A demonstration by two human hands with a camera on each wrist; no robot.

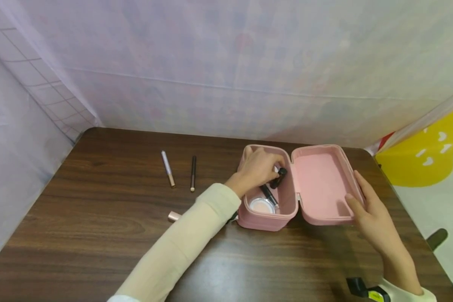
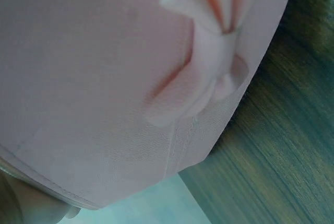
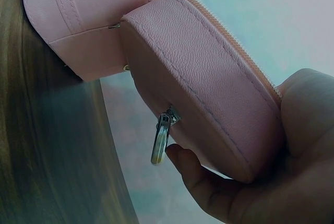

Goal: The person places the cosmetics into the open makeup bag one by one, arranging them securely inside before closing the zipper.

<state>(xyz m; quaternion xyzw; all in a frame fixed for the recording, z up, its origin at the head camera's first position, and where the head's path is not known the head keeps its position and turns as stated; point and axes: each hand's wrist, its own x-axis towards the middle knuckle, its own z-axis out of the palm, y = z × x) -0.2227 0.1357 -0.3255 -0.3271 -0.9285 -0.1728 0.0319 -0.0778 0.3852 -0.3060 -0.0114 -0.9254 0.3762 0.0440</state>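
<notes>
A pink zippered cosmetic case [image 1: 265, 223] stands unfolded on the table, a bow [image 2: 219, 67] on its outer side. From the left, my left hand [image 1: 257, 167] reaches down into it, thumb and fingers pinching a short black tube [image 1: 278, 178]. Below that tube, a slim black stick [image 1: 269, 195] and a round compact [image 1: 262, 205] lie inside. My right hand [image 1: 373, 218] grips the outer edge of the lid [image 1: 322, 182], thumb over the rim and fingers behind. In the right wrist view a metal zipper pull [image 3: 162, 138] hangs beside a fingertip of that hand.
Left of the case on the brown wooden table [image 1: 98, 201] lie a pale pen-like stick with a gold end [image 1: 167, 168] and a dark brush-like stick [image 1: 193, 173]. A rose-gold capped item [image 1: 174, 216] is partly under the left sleeve. A pale curtain [image 1: 226, 75] hangs behind.
</notes>
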